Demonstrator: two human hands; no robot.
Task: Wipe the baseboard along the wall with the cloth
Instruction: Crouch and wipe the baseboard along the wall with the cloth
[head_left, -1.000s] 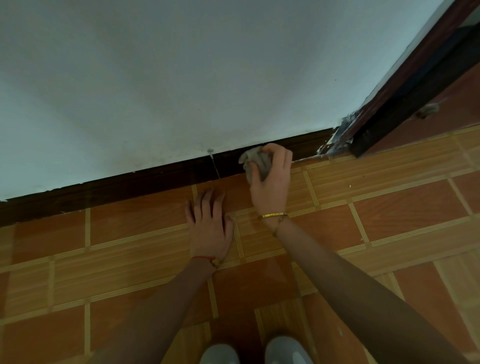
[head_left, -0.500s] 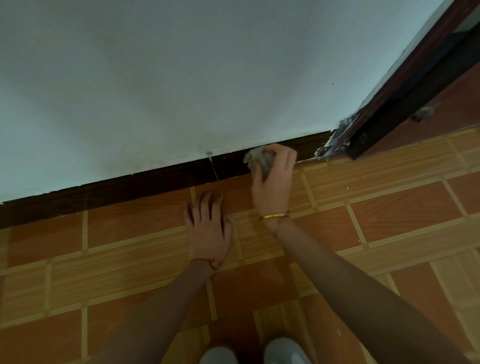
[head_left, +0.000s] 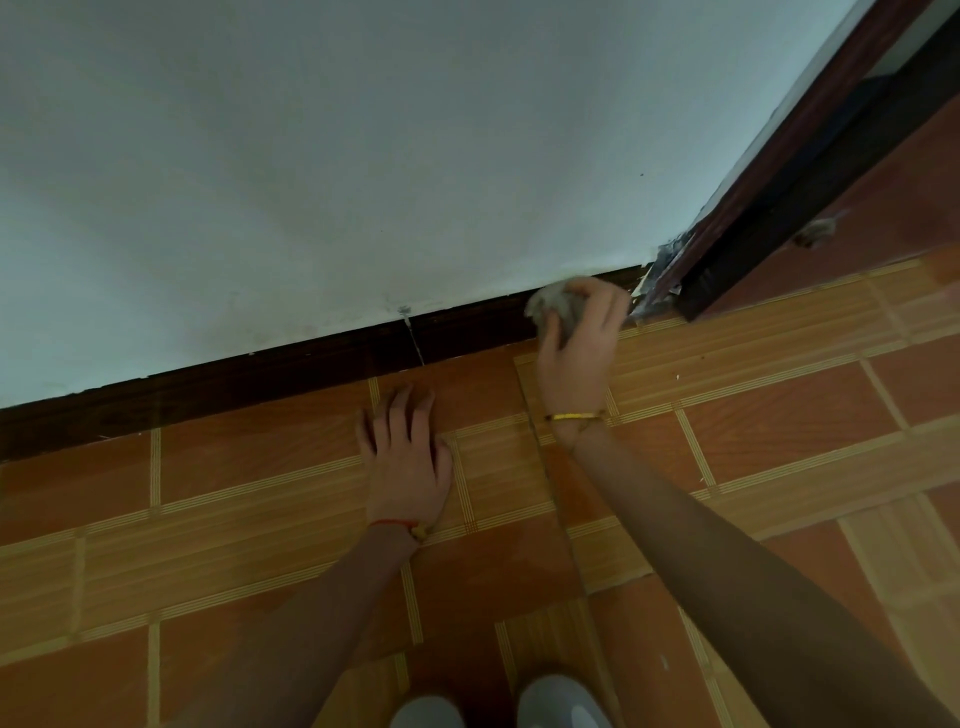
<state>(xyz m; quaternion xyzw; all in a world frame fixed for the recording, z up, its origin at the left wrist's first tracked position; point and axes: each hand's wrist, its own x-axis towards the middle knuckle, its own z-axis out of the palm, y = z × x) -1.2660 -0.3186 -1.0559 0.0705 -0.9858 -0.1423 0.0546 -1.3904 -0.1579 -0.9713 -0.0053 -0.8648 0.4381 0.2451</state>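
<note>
1. Right hand (head_left: 574, 358) grips the cloth (head_left: 556, 306), fingers curled round a wadded grey ball. The wad is pressed on the baseboard (head_left: 467, 325), near its right end.
2. Balling it up looks deliberate: a compact pad fits the narrow dark strip and lets the fingertips push straight into the face of the board.
3. Left hand (head_left: 408, 452) holds nothing. It lies flat on the floor (head_left: 779, 415), fingers spread and pointing at the wall (head_left: 363, 156), just short of the board. Reads as a prop, taking body weight while the person leans in low.
4. Shoes (head_left: 561, 701) sit at the bottom edge of frame, so the reach runs forward and to the right.
5. Edges: to the right the board stops at the door frame (head_left: 779, 171), where chipped paint and debris (head_left: 662, 270) fill the corner. The cloth is just beside that spot. Little travel left that way, and the ragged corner could snag the fabric.
6. Open room: leftward the board runs uninterrupted to the frame edge, with bare floor along it. A pale streak (head_left: 413, 338) crosses the board left of the cloth.
7. Judgement: remaining work is mostly to the left. The propping hand lies near that path and would need shifting along before a long stroke.
8. A small grey clump (head_left: 818, 231) lies on the floor past the door frame; can't tell what it is.
</note>
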